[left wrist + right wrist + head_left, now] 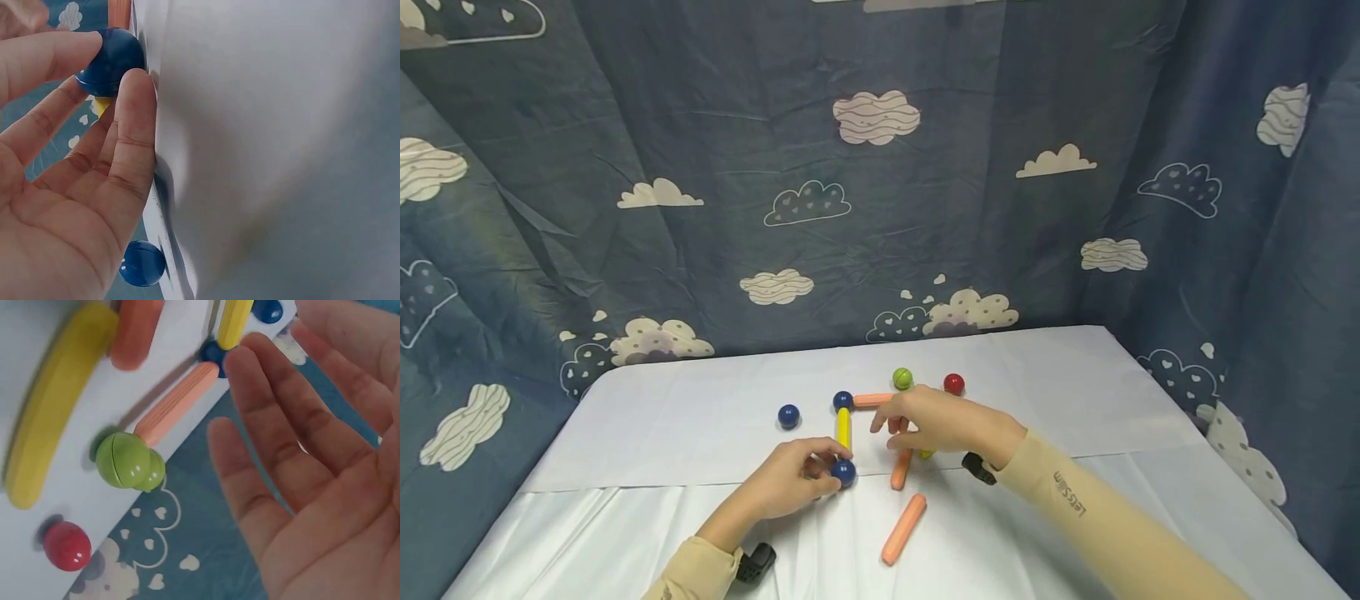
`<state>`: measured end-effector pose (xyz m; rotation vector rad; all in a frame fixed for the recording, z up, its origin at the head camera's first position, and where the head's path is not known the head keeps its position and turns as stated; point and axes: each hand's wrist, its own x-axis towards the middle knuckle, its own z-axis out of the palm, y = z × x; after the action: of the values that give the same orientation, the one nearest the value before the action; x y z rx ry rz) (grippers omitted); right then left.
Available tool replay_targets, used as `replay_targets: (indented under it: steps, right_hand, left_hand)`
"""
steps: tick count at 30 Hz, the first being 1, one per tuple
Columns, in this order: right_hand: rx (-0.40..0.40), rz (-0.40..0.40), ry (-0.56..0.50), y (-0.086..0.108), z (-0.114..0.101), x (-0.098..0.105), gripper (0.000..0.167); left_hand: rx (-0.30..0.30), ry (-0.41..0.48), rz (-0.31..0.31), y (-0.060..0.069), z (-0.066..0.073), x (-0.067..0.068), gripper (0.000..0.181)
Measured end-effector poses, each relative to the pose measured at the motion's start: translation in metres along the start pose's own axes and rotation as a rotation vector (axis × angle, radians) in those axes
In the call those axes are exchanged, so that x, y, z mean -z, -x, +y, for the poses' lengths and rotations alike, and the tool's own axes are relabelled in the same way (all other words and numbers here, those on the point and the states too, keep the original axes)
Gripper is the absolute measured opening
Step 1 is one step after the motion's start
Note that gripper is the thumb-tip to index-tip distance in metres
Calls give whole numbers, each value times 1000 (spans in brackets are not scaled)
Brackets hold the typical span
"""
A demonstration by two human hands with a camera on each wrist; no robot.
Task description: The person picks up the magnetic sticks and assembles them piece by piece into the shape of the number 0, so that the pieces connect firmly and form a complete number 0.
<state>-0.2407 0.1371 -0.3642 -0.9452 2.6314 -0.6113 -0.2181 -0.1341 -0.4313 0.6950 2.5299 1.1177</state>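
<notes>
My left hand [793,479] grips a blue ball [843,473] between thumb and fingers, at the near end of a yellow stick [844,427]. That stick's far end meets another blue ball [842,402], from which an orange stick [872,400] runs right to a green ball [119,460]. A second green ball [902,378] sits just behind. My right hand [943,421] hovers over the layout with relaxed fingers and nothing in them. Below it, partly hidden, lie a shorter-looking orange stick [900,471] and a curved yellow stick [56,406].
A loose blue ball [788,417] lies to the left and a red ball [953,384] at the back right. Another orange stick [904,529] lies nearer the front. White cloth covers the table [700,408]; a cloud-patterned curtain [715,167] hangs behind it.
</notes>
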Motion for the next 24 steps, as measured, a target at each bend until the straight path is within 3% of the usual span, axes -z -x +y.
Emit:
replay_targets:
  steps: [4, 8, 12, 20, 24]
  right_hand:
    - [42, -30, -5, 20, -2, -8, 24]
    - [13, -62, -14, 36, -7, -18, 22]
    - [29, -61, 51, 48, -11, -30, 24]
    - [24, -39, 147, 59, -15, -49, 28]
    - [65, -13, 155, 61, -15, -52, 25]
  left_hand:
    - [3, 20, -3, 1, 0, 0, 33]
    - [-6, 23, -3, 1, -1, 0, 33]
    - [-7, 14, 3, 1, -1, 1, 33]
    - [0, 18, 6, 2, 0, 0, 34]
    - [0, 12, 10, 1, 0, 0, 34]
